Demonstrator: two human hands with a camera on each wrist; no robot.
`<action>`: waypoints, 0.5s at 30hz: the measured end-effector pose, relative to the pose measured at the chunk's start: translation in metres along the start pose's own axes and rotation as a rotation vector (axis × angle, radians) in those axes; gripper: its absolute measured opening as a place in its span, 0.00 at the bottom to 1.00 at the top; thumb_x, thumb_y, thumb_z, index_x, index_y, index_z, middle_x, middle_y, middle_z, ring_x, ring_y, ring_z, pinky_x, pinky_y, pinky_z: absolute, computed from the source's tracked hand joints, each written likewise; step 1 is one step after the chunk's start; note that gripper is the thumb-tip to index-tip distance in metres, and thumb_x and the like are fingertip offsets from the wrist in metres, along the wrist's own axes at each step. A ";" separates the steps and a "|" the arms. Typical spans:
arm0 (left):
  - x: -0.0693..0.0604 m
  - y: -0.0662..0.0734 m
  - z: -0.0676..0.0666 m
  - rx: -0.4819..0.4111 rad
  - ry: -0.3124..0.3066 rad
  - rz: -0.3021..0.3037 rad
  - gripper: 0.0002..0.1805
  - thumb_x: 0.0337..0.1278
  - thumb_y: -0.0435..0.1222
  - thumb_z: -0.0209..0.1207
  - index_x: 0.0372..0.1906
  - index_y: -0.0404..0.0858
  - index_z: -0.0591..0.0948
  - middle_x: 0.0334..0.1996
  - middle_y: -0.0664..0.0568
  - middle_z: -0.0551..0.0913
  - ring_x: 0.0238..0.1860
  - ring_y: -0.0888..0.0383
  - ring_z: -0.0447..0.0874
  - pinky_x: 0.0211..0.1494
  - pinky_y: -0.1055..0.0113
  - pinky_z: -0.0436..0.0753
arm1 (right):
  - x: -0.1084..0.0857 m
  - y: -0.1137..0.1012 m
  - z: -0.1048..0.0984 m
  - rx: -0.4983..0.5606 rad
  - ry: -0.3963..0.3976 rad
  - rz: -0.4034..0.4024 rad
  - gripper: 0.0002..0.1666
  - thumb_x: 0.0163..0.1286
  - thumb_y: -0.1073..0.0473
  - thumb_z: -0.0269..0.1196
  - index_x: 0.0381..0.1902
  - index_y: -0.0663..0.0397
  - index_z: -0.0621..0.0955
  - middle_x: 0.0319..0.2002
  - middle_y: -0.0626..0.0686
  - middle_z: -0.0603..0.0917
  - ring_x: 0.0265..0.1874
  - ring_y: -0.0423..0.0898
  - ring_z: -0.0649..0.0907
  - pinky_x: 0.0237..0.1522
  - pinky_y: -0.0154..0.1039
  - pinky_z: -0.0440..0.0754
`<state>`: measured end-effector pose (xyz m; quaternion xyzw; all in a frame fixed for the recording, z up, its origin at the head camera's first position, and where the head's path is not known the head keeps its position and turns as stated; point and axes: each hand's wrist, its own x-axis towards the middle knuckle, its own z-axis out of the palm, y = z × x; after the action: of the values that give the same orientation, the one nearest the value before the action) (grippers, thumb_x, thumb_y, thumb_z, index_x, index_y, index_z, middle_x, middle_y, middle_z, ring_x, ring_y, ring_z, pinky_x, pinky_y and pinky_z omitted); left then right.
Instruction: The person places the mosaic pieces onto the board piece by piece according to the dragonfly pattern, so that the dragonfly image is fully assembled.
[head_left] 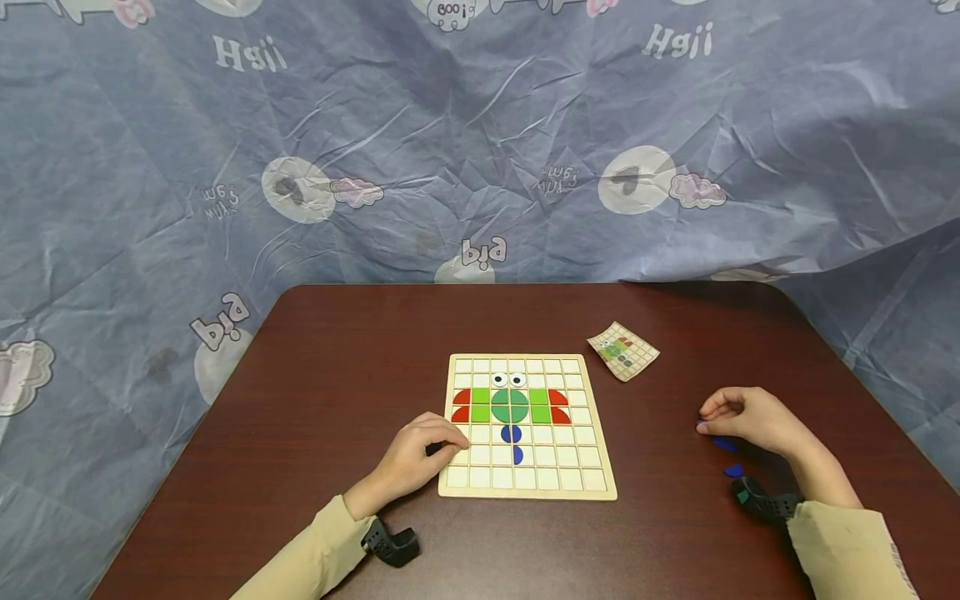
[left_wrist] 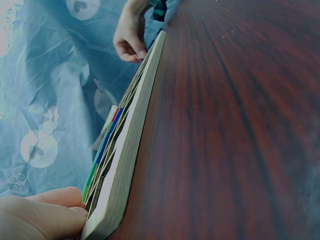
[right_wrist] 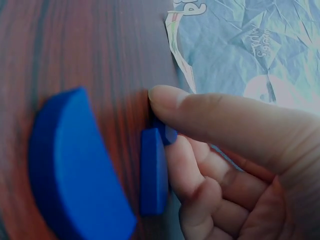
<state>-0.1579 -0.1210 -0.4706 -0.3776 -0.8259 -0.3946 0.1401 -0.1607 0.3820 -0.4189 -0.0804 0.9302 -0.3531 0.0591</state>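
Observation:
A square wooden grid board (head_left: 528, 487) lies on the table, with eye, red, green and blue pieces set in its cells. My left hand (head_left: 415, 457) rests on the board's left side, thumb and fingertips touching its surface; the left wrist view shows those fingertips (left_wrist: 72, 200) at the raised edge. Off to the right, my right hand (head_left: 753, 421) is low over the table and pinches a small blue piece (right_wrist: 170, 135), mostly hidden by thumb and finger. Two loose blue half-round pieces, one nearer (right_wrist: 82, 165) and one farther (right_wrist: 152, 172), lie beside that hand.
A pattern card (head_left: 625, 352) with a similar coloured figure lies behind the board to the right. The dark red-brown table (head_left: 360, 350) ends at a patterned blue-grey cloth (head_left: 450, 150) hanging behind it. Each wrist wears a black band (head_left: 390, 543).

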 end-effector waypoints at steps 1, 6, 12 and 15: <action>0.000 0.000 0.000 0.001 0.001 0.000 0.09 0.53 0.29 0.62 0.34 0.45 0.87 0.35 0.61 0.84 0.42 0.62 0.77 0.47 0.67 0.78 | 0.000 0.000 0.000 0.010 -0.003 -0.006 0.14 0.55 0.56 0.71 0.33 0.61 0.81 0.29 0.50 0.84 0.25 0.39 0.81 0.28 0.32 0.79; 0.001 0.000 0.000 0.001 0.002 -0.005 0.09 0.53 0.28 0.62 0.34 0.45 0.87 0.35 0.61 0.84 0.42 0.62 0.77 0.47 0.67 0.78 | 0.001 -0.001 0.002 0.059 -0.022 -0.050 0.11 0.57 0.61 0.69 0.34 0.63 0.82 0.29 0.51 0.85 0.26 0.39 0.83 0.27 0.32 0.80; 0.001 0.001 -0.001 0.000 0.001 -0.002 0.09 0.53 0.28 0.62 0.34 0.45 0.87 0.35 0.61 0.84 0.42 0.61 0.77 0.47 0.67 0.78 | 0.004 -0.006 0.004 0.045 -0.034 -0.085 0.07 0.56 0.67 0.68 0.34 0.62 0.82 0.31 0.53 0.84 0.27 0.38 0.82 0.28 0.32 0.81; 0.001 0.001 -0.001 0.002 0.000 -0.001 0.09 0.54 0.28 0.62 0.34 0.45 0.87 0.35 0.61 0.84 0.42 0.62 0.77 0.47 0.68 0.78 | 0.005 -0.011 0.006 -0.025 -0.015 -0.087 0.07 0.54 0.68 0.68 0.32 0.58 0.82 0.30 0.51 0.84 0.27 0.37 0.80 0.28 0.31 0.79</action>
<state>-0.1580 -0.1205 -0.4688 -0.3772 -0.8264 -0.3938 0.1403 -0.1637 0.3692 -0.4166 -0.1239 0.9297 -0.3432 0.0495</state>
